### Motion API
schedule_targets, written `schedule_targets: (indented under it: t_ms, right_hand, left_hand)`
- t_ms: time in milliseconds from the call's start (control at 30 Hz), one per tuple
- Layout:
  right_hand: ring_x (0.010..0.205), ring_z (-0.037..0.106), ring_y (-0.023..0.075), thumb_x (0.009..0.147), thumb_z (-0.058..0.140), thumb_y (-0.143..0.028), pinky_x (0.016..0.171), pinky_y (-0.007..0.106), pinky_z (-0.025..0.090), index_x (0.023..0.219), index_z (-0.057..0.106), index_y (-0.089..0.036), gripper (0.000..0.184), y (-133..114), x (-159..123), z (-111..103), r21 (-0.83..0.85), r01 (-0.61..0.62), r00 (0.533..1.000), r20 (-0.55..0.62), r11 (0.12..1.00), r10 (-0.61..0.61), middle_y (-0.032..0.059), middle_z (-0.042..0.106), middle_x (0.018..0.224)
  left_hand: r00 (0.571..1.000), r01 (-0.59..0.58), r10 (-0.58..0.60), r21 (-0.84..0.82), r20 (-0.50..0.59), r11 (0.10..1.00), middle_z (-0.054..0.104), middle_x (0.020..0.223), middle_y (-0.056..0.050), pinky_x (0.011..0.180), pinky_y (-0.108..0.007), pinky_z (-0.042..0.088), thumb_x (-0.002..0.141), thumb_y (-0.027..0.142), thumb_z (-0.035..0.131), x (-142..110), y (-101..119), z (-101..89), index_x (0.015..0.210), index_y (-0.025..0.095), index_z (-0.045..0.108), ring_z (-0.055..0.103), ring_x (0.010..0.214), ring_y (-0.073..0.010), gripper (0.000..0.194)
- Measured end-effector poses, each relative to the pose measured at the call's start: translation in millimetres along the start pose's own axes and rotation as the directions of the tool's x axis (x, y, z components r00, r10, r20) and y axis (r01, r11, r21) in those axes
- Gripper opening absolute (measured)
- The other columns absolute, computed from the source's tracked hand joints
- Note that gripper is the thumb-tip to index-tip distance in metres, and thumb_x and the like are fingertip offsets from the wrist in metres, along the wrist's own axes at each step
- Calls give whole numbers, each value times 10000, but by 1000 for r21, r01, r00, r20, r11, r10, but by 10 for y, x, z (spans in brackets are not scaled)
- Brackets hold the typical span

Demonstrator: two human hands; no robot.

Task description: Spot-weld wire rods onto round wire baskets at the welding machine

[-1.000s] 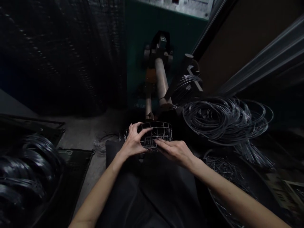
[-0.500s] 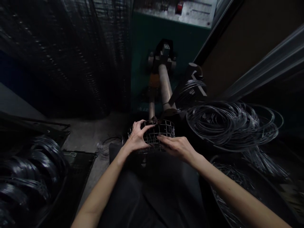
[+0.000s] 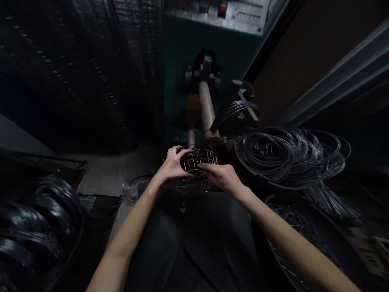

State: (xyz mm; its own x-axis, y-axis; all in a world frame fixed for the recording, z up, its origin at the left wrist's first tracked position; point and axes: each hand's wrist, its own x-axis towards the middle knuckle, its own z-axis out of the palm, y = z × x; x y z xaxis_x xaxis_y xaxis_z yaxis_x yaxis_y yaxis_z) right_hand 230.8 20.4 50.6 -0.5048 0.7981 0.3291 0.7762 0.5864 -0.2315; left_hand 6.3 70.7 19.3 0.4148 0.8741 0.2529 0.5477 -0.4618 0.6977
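Observation:
A round wire basket frame (image 3: 191, 164) of crossed metal wires sits under the electrode arms of a spot welder (image 3: 208, 107). My left hand (image 3: 174, 163) grips its left side, thumb and fingers curved around the wires. My right hand (image 3: 221, 175) pinches at the right side of the frame, fingertips close to the welding point. Whether a loose wire lies in that pinch is too dark to see. Small orange sparks glow near the right fingertips and just below the frame.
Large loops of wire (image 3: 288, 158) rest on a round holder at right, above a dark tub (image 3: 322, 239) with short wire pieces. Coiled wire rings (image 3: 57, 202) fill a container at left. The green machine body (image 3: 179, 61) rises behind the welder arms.
Orange sparks have appeared at the frame. The whole view has shifted slightly, and both hands stay on the wire frame in nearly the same grip.

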Motion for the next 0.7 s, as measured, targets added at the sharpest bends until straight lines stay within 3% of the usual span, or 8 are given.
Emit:
schedule_targets:
  t_ms: [133,267,400,533,633,700]
  right_hand:
    - [945,668,170,919,526,-219,827,279,542,1094,667,-254,228,49,-7,76,146,-35,993,-106,989,51,35,688,1096]
    - [755,627,157,898,568,-295,666,257,518,894,696,-228,145,71,7,72,165,-132,955,-244,977,170,55,626,891]
    - [685,581,153,866,615,-317,613,252,467,833,681,-211,129,159,200,103,227,-165,940,-259,960,223,29,571,778]
    - [635,549,142,845,640,-365,576,252,431,847,696,-204,171,157,293,109,272,-218,921,-261,937,290,18,575,754]
    - [660,555,138,859,617,-369,629,250,447,986,698,-210,219,180,57,-38,285,-270,903,-257,920,345,19,609,799]
    - [744,590,146,869,597,-370,717,253,468,1058,684,-219,258,318,-294,-192,287,-350,882,-221,892,417,21,650,887]
  left_hand:
    - [999,-42,43,37,-20,998,392,1249,-106,1019,-538,381,466,442,884,83,-4,-38,1261,289,553,391,1184,-334,874]
    - [1000,-9,10,15,-21,1000,381,1270,-96,1043,-513,371,461,429,883,120,-20,-52,1260,293,551,380,1209,-326,876]
    - [998,61,-61,9,-9,998,367,1294,-91,1058,-496,364,452,414,889,267,-126,-73,1272,293,541,355,1253,-330,899]
    - [999,-14,18,88,-40,996,406,1278,-96,1049,-503,357,474,443,883,436,-171,-131,1254,280,550,398,1219,-320,863]
    - [997,-49,57,142,-49,989,406,1318,-110,1058,-522,334,455,511,876,391,-134,-155,1273,250,511,390,1239,-342,933]
    - [993,-76,92,184,-79,980,354,1390,-120,1092,-559,270,408,591,862,258,-196,-182,1338,227,418,313,1305,-378,1093]
